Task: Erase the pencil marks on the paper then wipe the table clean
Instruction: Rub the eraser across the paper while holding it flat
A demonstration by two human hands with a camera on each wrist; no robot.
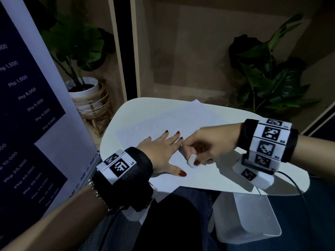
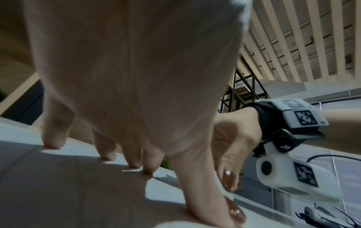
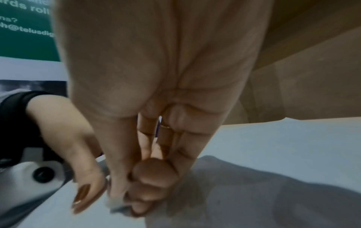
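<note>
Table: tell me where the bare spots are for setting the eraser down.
Bare table runs along the near edge, under and right of the right hand, which pinches the eraser. A second strip lies right of the paper, toward the far edge. The paper's near part is crowded: the left hand lies flat on it, both hands almost touching.

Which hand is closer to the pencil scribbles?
Left. The left hand lies flat on the paper, fingertips right at the faint scribbles. The right hand holds an eraser farther off, to their right.
</note>
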